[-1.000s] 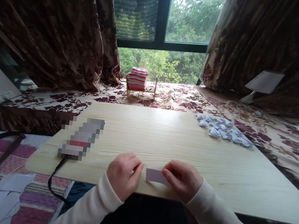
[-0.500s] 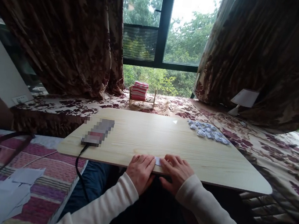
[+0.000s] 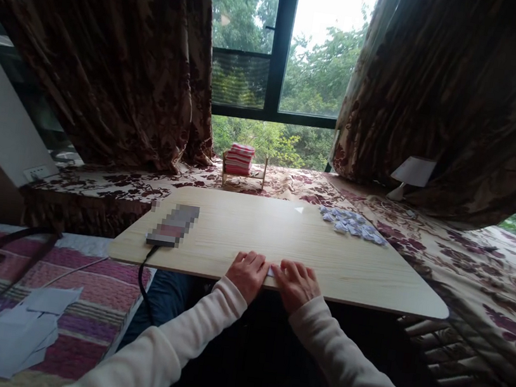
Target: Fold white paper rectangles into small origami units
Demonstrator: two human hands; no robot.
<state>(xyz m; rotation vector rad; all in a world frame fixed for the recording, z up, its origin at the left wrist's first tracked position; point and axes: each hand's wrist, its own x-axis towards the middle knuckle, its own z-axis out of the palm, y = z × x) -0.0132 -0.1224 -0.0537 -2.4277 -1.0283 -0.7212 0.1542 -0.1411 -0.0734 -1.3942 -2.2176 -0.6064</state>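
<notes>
A small folded strip of white paper (image 3: 270, 272) lies at the near edge of the wooden tabletop (image 3: 239, 223); only a sliver of it shows between my hands. My left hand (image 3: 248, 275) grips its left end, fingers together and bent over it. On the other end, my right hand (image 3: 296, 284) is closed in the same way, its fingers pressed down against the table. Most of the paper is hidden under the fingers. Farther back on the right sits a cluster of several small folded white paper pieces (image 3: 352, 225).
A pixelated dark device (image 3: 173, 225) with a black cable lies at the tabletop's left. Loose white paper sheets (image 3: 22, 333) rest on the striped bedspread (image 3: 82, 316). Beyond the table, a small rack (image 3: 243, 177) holds striped pink cloths (image 3: 238, 160); a white lamp (image 3: 413, 170) stands right.
The paper, earlier a wider flat strip held up by my right hand, is now narrower and pressed at the table edge by both hands. My head view has tilted up.
</notes>
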